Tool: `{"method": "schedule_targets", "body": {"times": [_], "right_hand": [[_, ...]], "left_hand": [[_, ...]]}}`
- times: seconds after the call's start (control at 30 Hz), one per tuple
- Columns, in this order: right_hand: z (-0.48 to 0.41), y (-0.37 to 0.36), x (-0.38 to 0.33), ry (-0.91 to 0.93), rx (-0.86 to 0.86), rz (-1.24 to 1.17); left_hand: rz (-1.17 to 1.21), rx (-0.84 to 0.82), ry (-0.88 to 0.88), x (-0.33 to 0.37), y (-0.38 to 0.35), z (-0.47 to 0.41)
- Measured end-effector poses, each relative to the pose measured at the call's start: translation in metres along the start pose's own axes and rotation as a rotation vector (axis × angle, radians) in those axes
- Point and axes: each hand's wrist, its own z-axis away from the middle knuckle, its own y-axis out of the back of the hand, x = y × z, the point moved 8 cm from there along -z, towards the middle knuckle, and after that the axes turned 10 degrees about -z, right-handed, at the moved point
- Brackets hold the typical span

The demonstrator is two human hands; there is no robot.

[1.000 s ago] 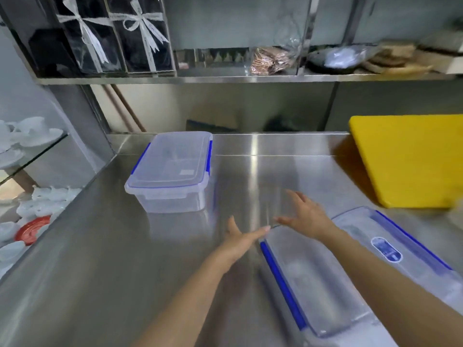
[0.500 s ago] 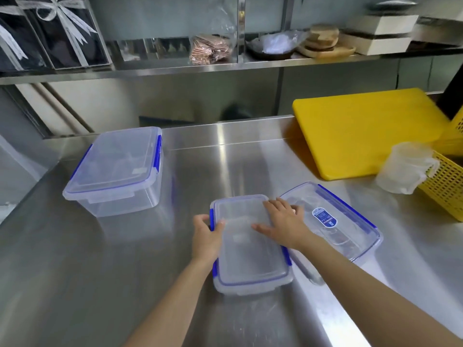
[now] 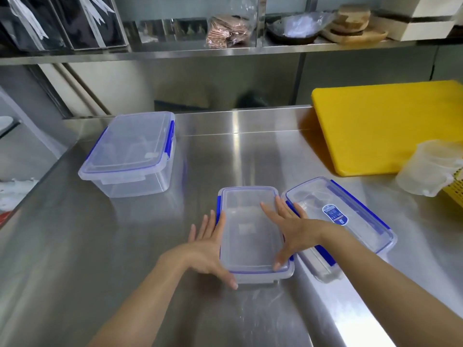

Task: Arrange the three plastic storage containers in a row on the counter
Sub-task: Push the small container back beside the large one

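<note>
Three clear plastic containers with blue clips stand on the steel counter (image 3: 140, 246). The deep one (image 3: 130, 154) sits at the back left. A small flat one (image 3: 250, 234) lies in the middle. A flat labelled one (image 3: 345, 221) lies angled just right of it, touching or nearly so. My left hand (image 3: 208, 251) presses flat against the small container's left side, fingers straight. My right hand (image 3: 290, 229) rests on its right edge, fingers spread, thumb at the near corner. Neither hand curls around it.
A yellow cutting board (image 3: 385, 126) leans at the back right. A clear measuring jug (image 3: 431, 171) and a yellow basket (image 3: 456, 191) stand at the right edge. A steel shelf (image 3: 225, 51) with packages hangs above. The counter's left edge drops to a lower shelf.
My view has swung right and closer. The small container has come out from beside the labelled one, and my hands have shifted from its top to flat against its two sides.
</note>
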Motion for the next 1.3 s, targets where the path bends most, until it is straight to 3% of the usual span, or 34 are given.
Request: {"method": "schedule_targets", "body": {"times": [0.2,0.43,0.57,0.73,0.87,1.17,1.3], "right_hand": [[-0.023,0.012,0.006,0.025,0.019,0.001],[-0.061,0.045,-0.002,0.11,0.168,-0.176],[-0.086,0.055,-0.02,0.195,0.246,-0.053],[-0.132,0.06,-0.025,0.122,0.167,0.049],[-0.17,0.088,-0.031,0.143,0.285,0.083],[-0.249,0.145,-0.027,0.144,0.315,0.061],[-0.258,0.152,-0.025,0.115,0.348,0.117]], "left_hand": [[-0.022,0.199,-0.037,-0.001,0.015,-0.003],[0.042,0.574,-0.015,-0.028,0.058,-0.012],[0.017,0.701,0.015,-0.043,0.076,-0.024],[-0.121,0.605,0.07,-0.062,0.092,-0.065],[-0.152,0.584,0.117,-0.085,0.118,-0.101],[-0.077,0.531,0.182,-0.117,0.171,-0.172],[-0.154,0.51,0.185,-0.123,0.179,-0.183]]}}
